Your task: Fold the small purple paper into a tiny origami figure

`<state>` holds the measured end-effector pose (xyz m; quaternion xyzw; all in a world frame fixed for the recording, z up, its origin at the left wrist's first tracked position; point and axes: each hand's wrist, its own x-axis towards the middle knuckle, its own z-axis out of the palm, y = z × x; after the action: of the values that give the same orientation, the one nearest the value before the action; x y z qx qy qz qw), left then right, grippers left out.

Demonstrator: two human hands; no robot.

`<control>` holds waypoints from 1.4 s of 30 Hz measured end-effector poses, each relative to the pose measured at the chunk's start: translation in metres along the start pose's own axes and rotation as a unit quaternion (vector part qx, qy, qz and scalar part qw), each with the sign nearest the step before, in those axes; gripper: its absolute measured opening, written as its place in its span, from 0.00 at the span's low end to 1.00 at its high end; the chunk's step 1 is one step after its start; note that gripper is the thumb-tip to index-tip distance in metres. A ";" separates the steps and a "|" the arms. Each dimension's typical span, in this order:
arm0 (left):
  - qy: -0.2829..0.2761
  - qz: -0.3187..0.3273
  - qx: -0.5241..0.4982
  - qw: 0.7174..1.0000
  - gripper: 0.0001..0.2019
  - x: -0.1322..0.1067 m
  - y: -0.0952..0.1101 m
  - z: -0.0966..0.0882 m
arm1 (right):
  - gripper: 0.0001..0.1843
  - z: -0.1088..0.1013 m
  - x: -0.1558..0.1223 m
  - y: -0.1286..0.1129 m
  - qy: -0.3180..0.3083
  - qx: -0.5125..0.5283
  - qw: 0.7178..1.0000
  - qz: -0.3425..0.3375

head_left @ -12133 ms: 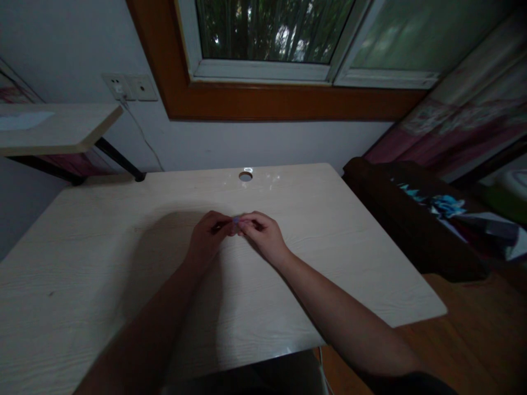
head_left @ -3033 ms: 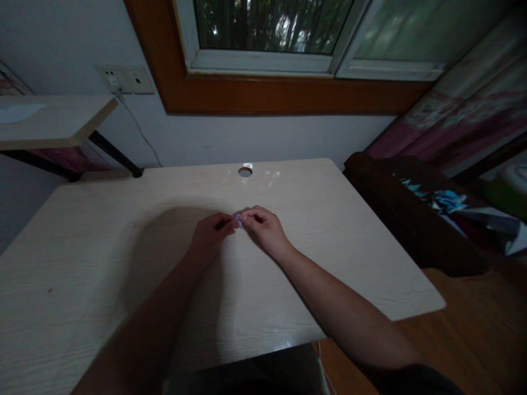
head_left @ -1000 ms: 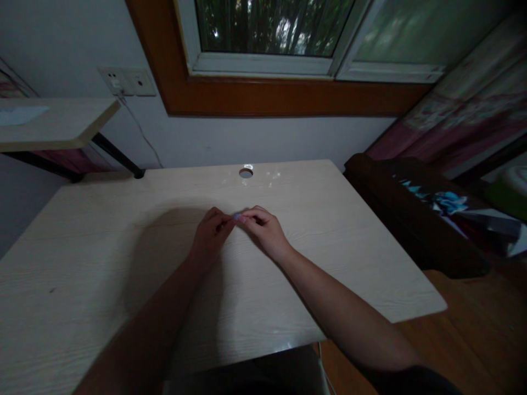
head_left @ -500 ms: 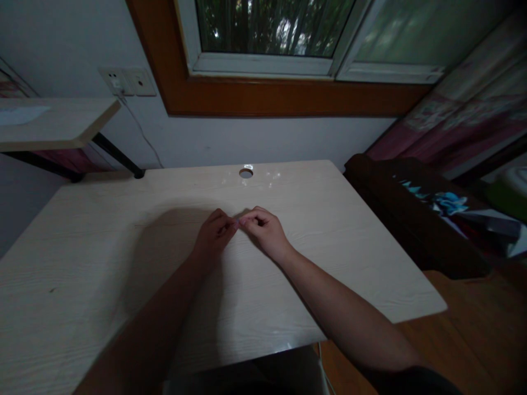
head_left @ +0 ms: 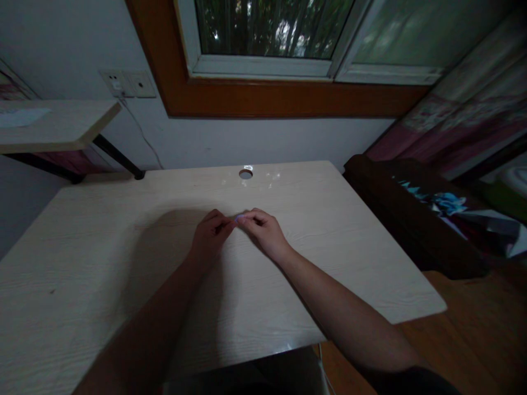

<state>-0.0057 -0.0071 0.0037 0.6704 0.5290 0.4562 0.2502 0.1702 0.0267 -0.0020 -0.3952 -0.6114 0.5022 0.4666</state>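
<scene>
1. My left hand (head_left: 209,231) has its fingers (head_left: 227,220) pinching one side of a tiny bluish thing (head_left: 238,218).
2. My right hand (head_left: 267,229) pinches the other side.
3. The tiny bluish thing is over the pale counter (head_left: 358,263), too small to tell what it is.
4. Past my hands, the counter has a round hole (head_left: 246,174).

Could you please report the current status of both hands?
Left hand and right hand: together, pinching a small bluish piece. Piece mostly covered by the hands; exact shape unclear.
</scene>
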 end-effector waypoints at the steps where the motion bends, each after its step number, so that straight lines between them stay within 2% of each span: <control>1: 0.000 -0.003 -0.003 1.000 0.11 0.000 0.000 0.000 | 0.14 0.000 0.000 0.000 0.002 -0.003 1.000 -0.003; 8: -0.012 -0.015 -0.015 1.000 0.12 0.001 0.003 0.000 | 0.11 -0.002 -0.001 -0.003 0.017 -0.030 0.999 -0.030; 16: -0.011 -0.038 -0.021 0.999 0.11 0.002 0.004 -0.001 | 0.13 0.001 0.000 -0.003 0.046 0.024 0.999 0.013; 21: -0.014 -0.032 -0.023 0.999 0.11 0.002 0.001 -0.001 | 0.14 0.001 0.001 -0.002 0.029 0.069 0.997 0.033; 30: -0.026 -0.021 -0.043 0.999 0.12 0.002 -0.003 -0.001 | 0.15 0.001 0.001 -0.009 0.026 0.083 0.995 0.050; 42: -0.014 -0.039 -0.053 0.998 0.10 0.002 -0.004 -0.001 | 0.14 0.001 0.001 -0.004 0.036 0.103 0.992 0.056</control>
<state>-0.0083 -0.0042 0.0019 0.6418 0.5259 0.4639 0.3103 0.1693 0.0267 0.0022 -0.3967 -0.5160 0.5735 0.4975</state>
